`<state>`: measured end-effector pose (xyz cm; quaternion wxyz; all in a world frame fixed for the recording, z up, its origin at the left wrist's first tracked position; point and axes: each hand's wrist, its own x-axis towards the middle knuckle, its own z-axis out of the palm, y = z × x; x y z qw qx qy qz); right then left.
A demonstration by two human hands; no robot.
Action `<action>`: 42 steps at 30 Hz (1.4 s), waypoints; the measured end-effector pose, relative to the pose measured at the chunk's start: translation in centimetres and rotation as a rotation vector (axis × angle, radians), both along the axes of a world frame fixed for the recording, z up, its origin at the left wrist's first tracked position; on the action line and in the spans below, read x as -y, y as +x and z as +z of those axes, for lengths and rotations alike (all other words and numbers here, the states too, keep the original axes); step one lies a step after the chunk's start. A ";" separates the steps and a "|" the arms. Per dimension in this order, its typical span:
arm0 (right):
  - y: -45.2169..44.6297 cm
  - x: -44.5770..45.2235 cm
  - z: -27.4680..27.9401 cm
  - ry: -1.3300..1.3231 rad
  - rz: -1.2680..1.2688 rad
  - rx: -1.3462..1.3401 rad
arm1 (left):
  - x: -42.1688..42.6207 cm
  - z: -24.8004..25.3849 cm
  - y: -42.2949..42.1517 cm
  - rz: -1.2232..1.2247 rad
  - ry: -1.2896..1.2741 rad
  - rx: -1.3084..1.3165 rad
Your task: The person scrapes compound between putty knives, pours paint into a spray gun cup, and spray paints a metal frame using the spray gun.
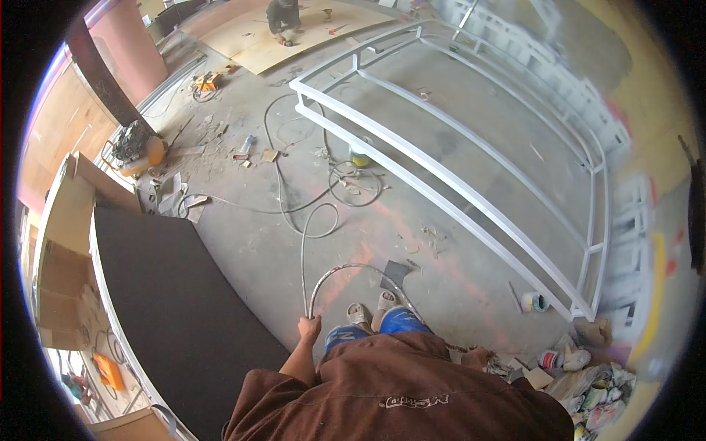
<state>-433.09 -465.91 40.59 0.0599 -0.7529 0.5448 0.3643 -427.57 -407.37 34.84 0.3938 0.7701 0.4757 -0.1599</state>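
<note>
My left hand is closed around a grey hose, low and left of my feet. From that hand the hose arcs over my feet toward my right side, and another stretch runs up into loops on the floor. My right hand is out of sight, with the brown shirt filling the bottom of the view. A dark panel lies to the left of my left hand. Ahead and to the right stands a white metal frame.
An air compressor stands at the left by a dark post. A co-worker crouches on a wooden sheet at the far end. Cans and rubbish lie at the lower right. A yellowish can stands beside the frame.
</note>
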 end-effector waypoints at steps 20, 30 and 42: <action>4.6 0.9 3.1 -0.034 0.158 0.033 | 1.2 23.9 9.3 -0.442 -0.212 0.965; 7.4 0.5 0.1 -0.078 0.135 0.133 | 14.8 51.1 6.2 -1.416 -2.096 1.589; 6.4 11.5 -17.9 -0.531 0.615 0.871 | 14.4 59.0 5.1 0.122 -1.799 1.705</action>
